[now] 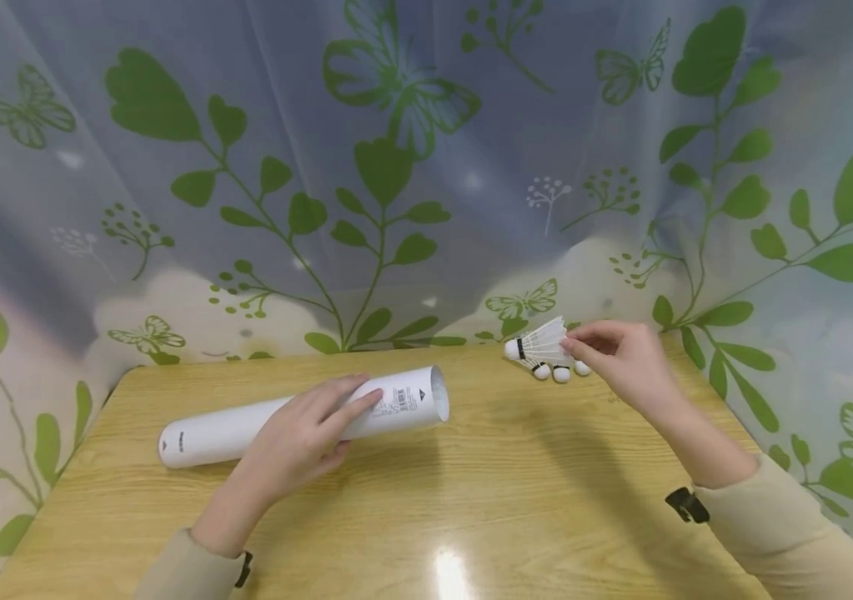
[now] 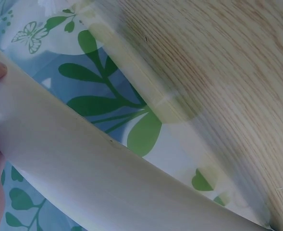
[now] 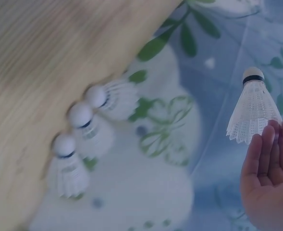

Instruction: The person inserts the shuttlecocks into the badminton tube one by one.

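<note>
My left hand (image 1: 306, 432) grips a long white cardboard tube (image 1: 225, 430) around its middle, the fingers lying over the top. The tube tilts, with its open end (image 1: 439, 395) raised toward the right. In the left wrist view the tube (image 2: 88, 154) crosses the picture diagonally. Between thumb and fingertips my right hand (image 1: 632, 362) pinches a white shuttlecock (image 1: 544, 339) by the edge of its skirt, its cork pointing left. Beneath it at the table's back lie three more shuttlecocks in a row, the middle shuttlecock (image 3: 88, 126) showing well in the right wrist view.
A wood-grain table (image 1: 501, 500) spreads under both hands. Behind its back edge hangs a curtain (image 1: 501, 200) printed with green leaves and butterflies. The three lying shuttlecocks sit close against this curtain.
</note>
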The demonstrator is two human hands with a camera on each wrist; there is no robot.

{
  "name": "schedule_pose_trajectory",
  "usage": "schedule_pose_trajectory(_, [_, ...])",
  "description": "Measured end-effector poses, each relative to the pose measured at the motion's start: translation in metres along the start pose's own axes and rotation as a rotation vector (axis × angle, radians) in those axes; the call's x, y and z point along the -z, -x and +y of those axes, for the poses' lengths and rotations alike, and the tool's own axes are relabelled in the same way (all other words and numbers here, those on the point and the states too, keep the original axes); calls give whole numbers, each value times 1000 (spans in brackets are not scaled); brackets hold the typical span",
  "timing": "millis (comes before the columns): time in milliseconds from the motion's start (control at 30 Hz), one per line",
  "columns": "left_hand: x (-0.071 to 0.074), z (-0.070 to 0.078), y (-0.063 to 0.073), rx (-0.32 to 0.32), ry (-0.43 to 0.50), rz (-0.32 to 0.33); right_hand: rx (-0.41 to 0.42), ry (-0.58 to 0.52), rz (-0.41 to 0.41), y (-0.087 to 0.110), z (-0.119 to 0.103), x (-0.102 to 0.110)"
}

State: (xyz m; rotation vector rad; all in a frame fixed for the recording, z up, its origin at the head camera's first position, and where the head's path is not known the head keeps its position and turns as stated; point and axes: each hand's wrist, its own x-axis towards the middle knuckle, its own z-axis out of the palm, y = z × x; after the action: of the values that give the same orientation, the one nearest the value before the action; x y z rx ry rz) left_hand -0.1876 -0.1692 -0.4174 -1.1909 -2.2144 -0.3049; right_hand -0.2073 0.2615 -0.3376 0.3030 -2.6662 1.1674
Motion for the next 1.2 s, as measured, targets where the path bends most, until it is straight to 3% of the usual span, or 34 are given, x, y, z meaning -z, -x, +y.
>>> schedule_pose_trajectory(433, [-1, 0, -1, -5, 2, 5, 143, -85, -92, 4, -45, -40])
schedule_pose_trajectory(933, [-2, -2, -9, -8, 2, 16, 206, -158, -169, 9, -65, -80])
schedule_pose_trajectory(1200, [-1, 2, -4, -1, 1, -4, 228, -183, -203, 13, -68, -96])
